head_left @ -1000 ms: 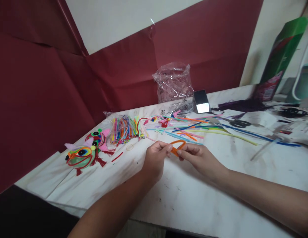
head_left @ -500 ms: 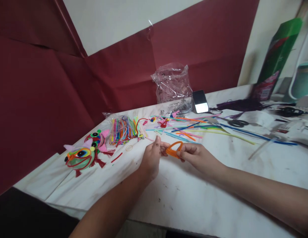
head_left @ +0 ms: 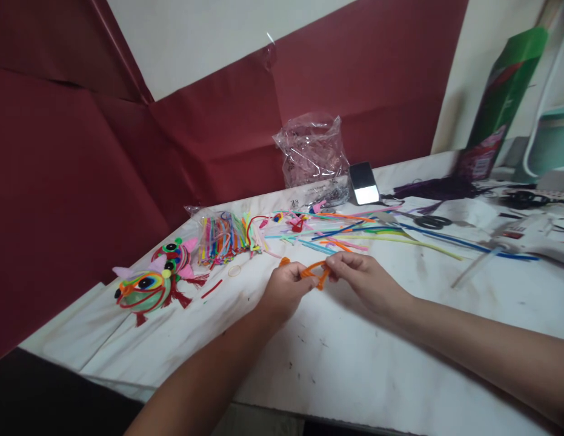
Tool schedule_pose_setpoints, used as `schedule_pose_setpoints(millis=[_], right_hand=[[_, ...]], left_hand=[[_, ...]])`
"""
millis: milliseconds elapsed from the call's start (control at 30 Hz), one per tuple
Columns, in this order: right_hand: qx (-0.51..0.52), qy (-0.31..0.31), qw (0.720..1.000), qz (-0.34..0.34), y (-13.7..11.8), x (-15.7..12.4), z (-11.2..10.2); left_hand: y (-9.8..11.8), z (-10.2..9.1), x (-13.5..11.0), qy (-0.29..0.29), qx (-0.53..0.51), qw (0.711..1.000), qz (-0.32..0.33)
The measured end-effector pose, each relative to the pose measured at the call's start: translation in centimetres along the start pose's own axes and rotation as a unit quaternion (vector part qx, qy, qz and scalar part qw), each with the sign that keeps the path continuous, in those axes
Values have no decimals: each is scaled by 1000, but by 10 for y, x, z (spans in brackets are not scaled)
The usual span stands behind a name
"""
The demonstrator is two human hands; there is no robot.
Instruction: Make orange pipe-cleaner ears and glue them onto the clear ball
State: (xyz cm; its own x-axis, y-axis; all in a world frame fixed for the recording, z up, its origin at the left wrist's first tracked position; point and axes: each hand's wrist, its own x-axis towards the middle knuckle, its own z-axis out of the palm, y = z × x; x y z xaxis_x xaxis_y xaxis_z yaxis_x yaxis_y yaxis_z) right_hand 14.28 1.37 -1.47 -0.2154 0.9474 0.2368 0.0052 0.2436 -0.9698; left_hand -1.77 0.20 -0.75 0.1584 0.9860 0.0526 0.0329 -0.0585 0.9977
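Note:
An orange pipe cleaner (head_left: 314, 266), bent into a looped shape, is held between both hands above the white table. My left hand (head_left: 284, 290) is closed on its left part, thumb on top, and a bit of orange sticks out beyond the fingers. With fingertips pinched, my right hand (head_left: 361, 275) grips the right side of the loop. Just behind the hands lie loose pipe cleaners (head_left: 345, 242) in blue, orange, pink and yellow. Left of them is a clear bag of many-coloured pipe cleaners (head_left: 225, 239).
Two colourful lion-head-like crafts (head_left: 145, 287) with red tassels stand at the left, near a short red piece (head_left: 212, 289). Behind are a crumpled plastic bag (head_left: 311, 151) and a phone (head_left: 364, 183). Scissors (head_left: 429, 221), purple tassel threads (head_left: 438, 188) and a green box (head_left: 504, 103) are at the right.
My left hand has closed over the left part of the orange pipe cleaner; its thumb was raised before. The loop looks more open now, with my right hand still pinching it.

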Motion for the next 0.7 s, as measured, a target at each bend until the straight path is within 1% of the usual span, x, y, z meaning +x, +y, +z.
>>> schedule_pose_setpoints(millis=[100,233,333,400,467,500,533,600,633,700], right_hand=[[32,-14,999,-1,5,2,-1],[96,-44,994,17,8,4,1],[79,-38,996,17,7,2,2],[59,-31,998,8,6,0,3],[53,-21,998,-4,6,-1,3],[53,-11,999,-7,7,-1,3],[53,3,999,-6,8,0,2],[59,37,998,4,11,5,-1],[66,59,996,9,13,9,-4],[77,101,992,13,18,17,-11]], left_hand=[[0,-2,0,-16,18,1000,19],[0,-2,0,-22,54,998,31],[-1,-1,-2,-23,73,996,41],[-3,-1,-1,-22,64,997,35],[-6,-2,2,13,20,999,29],[-7,-3,5,48,-14,998,34],[-7,-6,8,94,-51,993,46],[-4,-15,16,178,-131,972,85],[-2,-21,20,208,-168,958,103],[5,-34,29,231,-222,939,127]])
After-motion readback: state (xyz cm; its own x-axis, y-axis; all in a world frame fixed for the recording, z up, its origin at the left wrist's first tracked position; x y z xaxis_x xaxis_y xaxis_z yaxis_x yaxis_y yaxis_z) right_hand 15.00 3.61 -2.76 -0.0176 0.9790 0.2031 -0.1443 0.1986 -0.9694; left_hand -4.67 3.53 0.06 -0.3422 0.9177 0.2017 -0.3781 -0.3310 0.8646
